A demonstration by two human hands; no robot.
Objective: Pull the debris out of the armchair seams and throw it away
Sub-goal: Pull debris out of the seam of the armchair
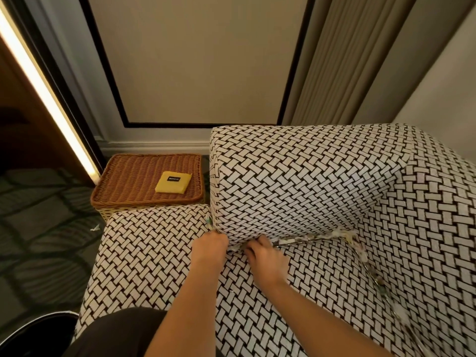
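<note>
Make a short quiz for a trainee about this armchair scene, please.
1. True or false: the yellow pad lies on the basket.
2. Where does most debris show? A) in the seam right of the right hand; B) on the basket; C) on the wall.
3. Fill in: one scrap lies on the ____ left of the armchair.
Key: 1 true; 2 A; 3 floor.

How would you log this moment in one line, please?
left hand, right hand: fingers at armchair seam; debris: lodged along seam; grip: unclear
</note>
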